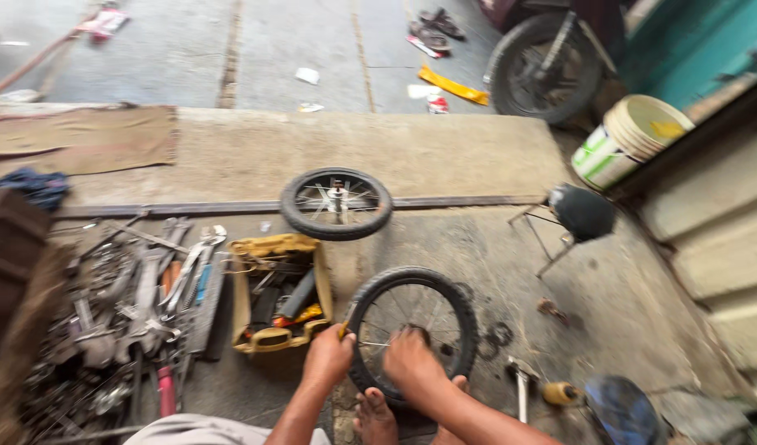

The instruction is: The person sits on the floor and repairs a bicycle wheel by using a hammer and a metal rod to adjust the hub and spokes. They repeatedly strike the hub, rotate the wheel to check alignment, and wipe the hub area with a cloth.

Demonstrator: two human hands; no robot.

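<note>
A small spoked wheel with a black tyre (457, 309) stands upright on the concrete floor in front of me, braced against my bare foot (373, 416). My left hand (327, 358) is closed around a yellow-handled tool (343, 330) held against the tyre's left rim. My right hand (411, 358) presses on the spokes near the hub, fingers curled there. A second small wheel (336, 203) lies flat on the floor further away.
A yellow toolbox (267, 247) with tools sits left of the wheel. Several wrenches and metal tools (131, 305) lie heaped at the left. A hammer (521, 387), a black stool (578, 214), a white bucket (626, 140) and a motorcycle wheel (543, 70) are to the right.
</note>
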